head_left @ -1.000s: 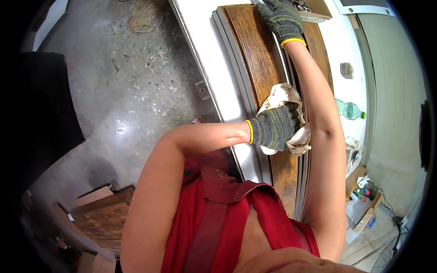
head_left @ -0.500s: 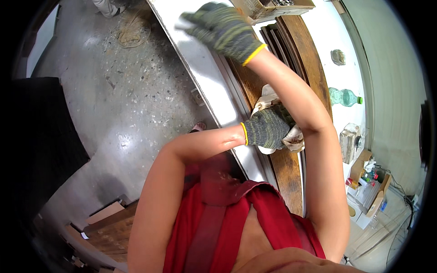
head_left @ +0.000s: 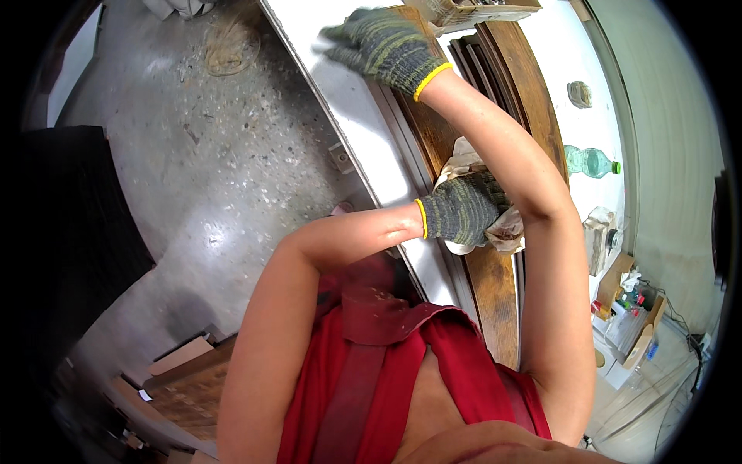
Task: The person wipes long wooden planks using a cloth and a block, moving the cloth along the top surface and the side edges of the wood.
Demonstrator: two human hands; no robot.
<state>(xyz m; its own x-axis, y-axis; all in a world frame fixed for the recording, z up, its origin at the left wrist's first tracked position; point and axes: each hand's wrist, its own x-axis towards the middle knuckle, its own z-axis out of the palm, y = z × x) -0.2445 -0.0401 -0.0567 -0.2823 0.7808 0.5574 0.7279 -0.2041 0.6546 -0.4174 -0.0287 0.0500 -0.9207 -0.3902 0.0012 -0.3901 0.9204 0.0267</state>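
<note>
Left gloved hand (head_left: 462, 210) closes its grip on a crumpled beige cloth (head_left: 495, 228), pressed against the dark brown wooden panel (head_left: 495, 286). Right gloved hand (head_left: 386, 46), fingers spread and holding nothing, rests on the white desk (head_left: 363, 131).

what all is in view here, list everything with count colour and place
wooden panel: one, dark brown, lying along the white worktop
worktop: one, white, running up the middle
cloth: one, cream, stained, on the panel under the left hand
bottle: one, green plastic, right of the panel
floor: grey speckled concrete, left side
cardboard boxes: brown, on the floor at lower left
left hand: grey knit glove with yellow cuff, pressing the cloth
right hand: same kind of glove, on the panel's far end
</note>
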